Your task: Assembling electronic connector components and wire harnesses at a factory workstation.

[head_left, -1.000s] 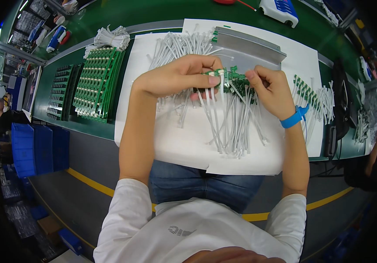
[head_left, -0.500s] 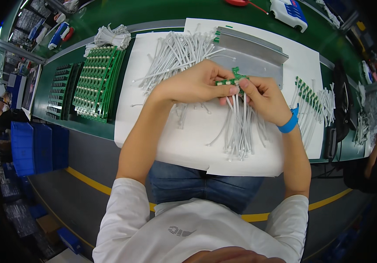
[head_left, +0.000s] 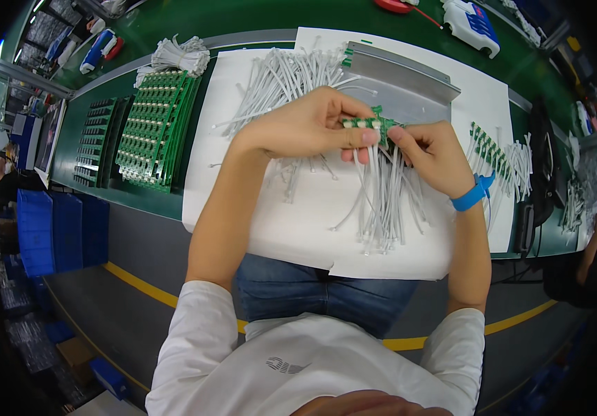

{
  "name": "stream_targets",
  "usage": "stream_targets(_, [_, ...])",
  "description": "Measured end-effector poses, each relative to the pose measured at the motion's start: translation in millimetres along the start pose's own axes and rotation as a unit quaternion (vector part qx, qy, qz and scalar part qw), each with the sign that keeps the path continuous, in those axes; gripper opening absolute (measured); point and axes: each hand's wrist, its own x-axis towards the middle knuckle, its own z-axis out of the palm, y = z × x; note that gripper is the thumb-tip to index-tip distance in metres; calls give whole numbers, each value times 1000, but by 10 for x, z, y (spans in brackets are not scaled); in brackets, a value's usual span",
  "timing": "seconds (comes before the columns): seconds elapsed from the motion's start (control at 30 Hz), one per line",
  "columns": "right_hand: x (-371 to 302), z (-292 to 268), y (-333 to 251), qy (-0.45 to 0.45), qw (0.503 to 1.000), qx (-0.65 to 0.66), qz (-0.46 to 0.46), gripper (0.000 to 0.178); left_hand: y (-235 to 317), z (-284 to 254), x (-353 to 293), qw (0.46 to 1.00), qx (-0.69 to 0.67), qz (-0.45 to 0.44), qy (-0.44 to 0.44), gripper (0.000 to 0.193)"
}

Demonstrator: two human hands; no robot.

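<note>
Circuit boards point(head_left: 384, 127) near edge of bracket point(head_left: 402, 69)

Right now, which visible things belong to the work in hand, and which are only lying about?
Work in hand:
green circuit boards, held by left hand and right hand
white cables hanging below them
probably the white cable pile and green circuit-board panels

Apparently just lying about:
blue-and-white device
blue plastic bins

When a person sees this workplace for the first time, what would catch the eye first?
Probably the left hand and right hand near the centre, gripping small green boards with white cables trailing below. Next comes the bright blue wristband just below the right hand, then the green circuit panels on the bench to the left.
</note>
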Motion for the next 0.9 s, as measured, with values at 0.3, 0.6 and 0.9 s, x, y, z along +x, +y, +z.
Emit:
stream_targets(0.3, [1,17,20,101,995,-11,-13,47,-124,-7,32,999,-13,38,4,28])
stream_targets(0.6, [-2,102,-62,-6,997,76,-1,29,-196,67,70,1000,22,12,0,23])
stream_targets(0.9, [-33,-27,-156,-136,954,261,49,37,-160,151,91,999,-8,38,-11,22])
